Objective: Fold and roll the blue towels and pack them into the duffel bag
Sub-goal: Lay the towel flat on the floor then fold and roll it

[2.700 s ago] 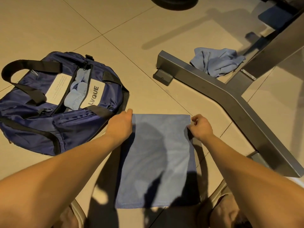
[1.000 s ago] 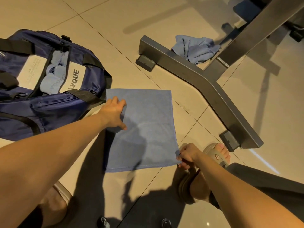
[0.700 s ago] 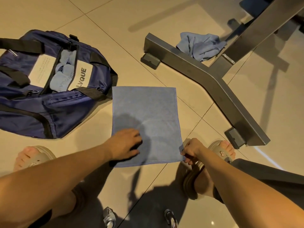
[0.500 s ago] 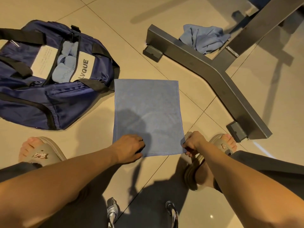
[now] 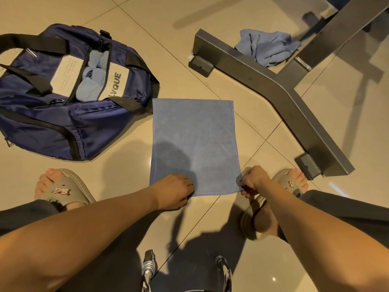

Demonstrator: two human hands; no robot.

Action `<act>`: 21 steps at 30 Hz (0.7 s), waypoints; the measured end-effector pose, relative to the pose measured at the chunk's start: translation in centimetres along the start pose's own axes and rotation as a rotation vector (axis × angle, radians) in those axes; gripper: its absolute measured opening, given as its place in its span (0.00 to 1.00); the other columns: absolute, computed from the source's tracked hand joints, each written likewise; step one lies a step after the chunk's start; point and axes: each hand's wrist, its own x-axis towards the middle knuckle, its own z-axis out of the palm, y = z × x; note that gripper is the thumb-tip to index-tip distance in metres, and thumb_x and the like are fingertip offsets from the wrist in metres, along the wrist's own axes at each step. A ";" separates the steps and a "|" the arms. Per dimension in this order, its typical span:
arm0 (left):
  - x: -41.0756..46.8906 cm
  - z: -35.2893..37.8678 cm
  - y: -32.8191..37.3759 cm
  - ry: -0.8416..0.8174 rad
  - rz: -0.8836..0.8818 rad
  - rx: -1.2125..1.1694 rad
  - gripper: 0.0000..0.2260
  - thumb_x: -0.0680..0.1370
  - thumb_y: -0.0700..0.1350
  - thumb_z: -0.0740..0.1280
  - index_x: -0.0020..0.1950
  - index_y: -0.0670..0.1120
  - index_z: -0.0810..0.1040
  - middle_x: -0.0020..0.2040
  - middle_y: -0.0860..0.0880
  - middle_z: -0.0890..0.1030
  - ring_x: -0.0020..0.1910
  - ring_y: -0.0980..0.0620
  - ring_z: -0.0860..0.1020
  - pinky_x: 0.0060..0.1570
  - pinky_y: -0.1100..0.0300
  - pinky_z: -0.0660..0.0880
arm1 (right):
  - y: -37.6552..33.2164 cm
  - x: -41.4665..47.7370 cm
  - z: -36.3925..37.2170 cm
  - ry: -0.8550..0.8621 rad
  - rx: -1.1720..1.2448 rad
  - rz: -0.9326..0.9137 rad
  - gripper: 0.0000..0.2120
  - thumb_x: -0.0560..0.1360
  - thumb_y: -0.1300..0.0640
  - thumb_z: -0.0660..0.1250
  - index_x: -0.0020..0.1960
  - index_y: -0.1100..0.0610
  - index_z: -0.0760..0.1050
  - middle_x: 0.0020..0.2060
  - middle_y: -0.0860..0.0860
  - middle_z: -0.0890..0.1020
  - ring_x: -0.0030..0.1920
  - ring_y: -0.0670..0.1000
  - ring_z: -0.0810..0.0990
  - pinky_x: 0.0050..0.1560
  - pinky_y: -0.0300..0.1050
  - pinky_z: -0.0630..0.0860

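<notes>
Though it's shadowed, towel (image 5: pixel 195 133) lies flat.

Glossy beige tile floor (image 5: pixel 168 28), dark grout lines running diagonal. A grey steel equipment frame (image 5: pixel 299 114) crosses the upper right: a bent beam with an upright welded on. A black rubber foot (image 5: pixel 201 65) sits at its far end and another (image 5: pixel 308 165) at the near end. Taupe slide sandals are on the left foot (image 5: pixel 63 190) and right foot (image 5: pixel 288 184). Two chrome tube legs (image 5: pixel 148 268) show at the bottom edge.

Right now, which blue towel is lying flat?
The spread towel before the feet; the crumpled towel lies beside the metal frame, others inside the duffel bag.
</notes>
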 end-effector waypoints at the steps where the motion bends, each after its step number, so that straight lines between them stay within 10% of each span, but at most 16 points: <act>1: -0.2 0.1 0.0 -0.016 0.000 -0.013 0.06 0.74 0.49 0.68 0.45 0.47 0.80 0.42 0.49 0.80 0.40 0.47 0.78 0.40 0.54 0.76 | 0.0 0.0 0.0 0.000 0.002 0.008 0.05 0.75 0.73 0.65 0.41 0.67 0.72 0.33 0.64 0.77 0.29 0.60 0.78 0.39 0.55 0.78; 7: -0.3 -0.5 -1.3 0.112 -0.259 -0.141 0.11 0.78 0.51 0.59 0.51 0.46 0.76 0.46 0.48 0.78 0.43 0.46 0.77 0.40 0.52 0.75 | -1.5 -0.5 -0.4 0.277 -0.272 -0.163 0.07 0.71 0.56 0.66 0.40 0.60 0.73 0.34 0.55 0.78 0.35 0.58 0.79 0.31 0.43 0.70; 13: 0.1 -1.8 -3.9 0.071 -0.435 -0.244 0.14 0.78 0.58 0.67 0.53 0.50 0.71 0.49 0.51 0.76 0.45 0.48 0.77 0.40 0.56 0.70 | -3.5 0.6 1.7 0.077 0.016 -0.364 0.10 0.72 0.69 0.67 0.34 0.58 0.77 0.33 0.56 0.81 0.35 0.56 0.80 0.40 0.51 0.78; 17: -0.1 -2.6 -5.4 0.024 -0.510 -0.264 0.20 0.73 0.67 0.68 0.51 0.53 0.69 0.44 0.54 0.77 0.40 0.51 0.75 0.37 0.57 0.69 | -3.2 1.3 0.2 0.303 -0.402 -0.289 0.05 0.74 0.55 0.64 0.41 0.54 0.75 0.39 0.54 0.79 0.42 0.59 0.79 0.37 0.45 0.71; 21: 1.7 -4.1 -9.0 0.204 -0.558 -0.193 0.15 0.77 0.62 0.64 0.52 0.51 0.73 0.47 0.51 0.77 0.44 0.47 0.78 0.39 0.54 0.73 | -7.2 2.7 -1.1 0.384 -0.216 -0.413 0.04 0.76 0.57 0.66 0.43 0.55 0.75 0.39 0.53 0.80 0.43 0.58 0.79 0.40 0.44 0.71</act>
